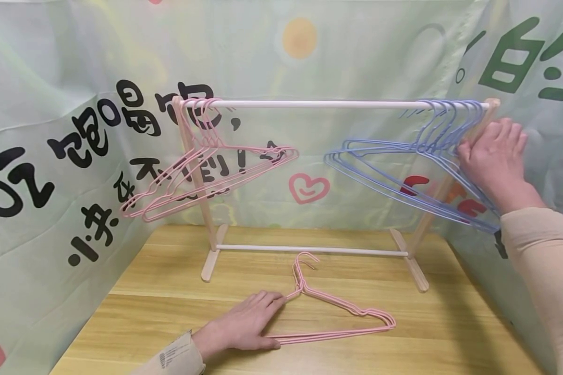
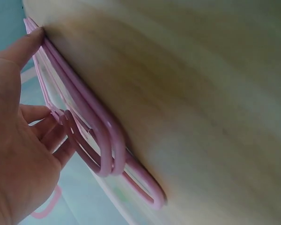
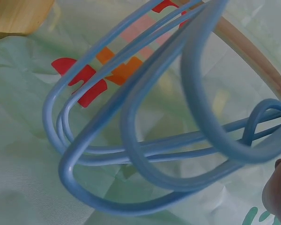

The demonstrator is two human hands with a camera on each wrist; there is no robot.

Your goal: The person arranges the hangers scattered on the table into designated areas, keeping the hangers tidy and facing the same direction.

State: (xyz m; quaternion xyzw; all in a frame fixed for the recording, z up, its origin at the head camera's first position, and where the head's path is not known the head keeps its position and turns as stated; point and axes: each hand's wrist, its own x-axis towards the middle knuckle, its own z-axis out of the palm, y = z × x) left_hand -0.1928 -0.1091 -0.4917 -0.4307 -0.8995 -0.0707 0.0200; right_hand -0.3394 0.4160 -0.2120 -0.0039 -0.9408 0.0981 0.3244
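Two pink hangers lie together on the table, their hooks towards the rack. My left hand holds them by their left end, the thumb at the bottom bar and the fingers at the sloping arm. In the left wrist view the rounded ends of the pink hangers show beside the palm. My right hand grips the upper part of the rack's right post, close beside several blue hangers on the top bar. The right wrist view shows the blue hangers large, with a fingertip at the right edge.
The small clothes rack has a white top bar, a white lower bar and wooden feet on the wooden table. More pink hangers hang at its left end. A printed cloth stands behind.
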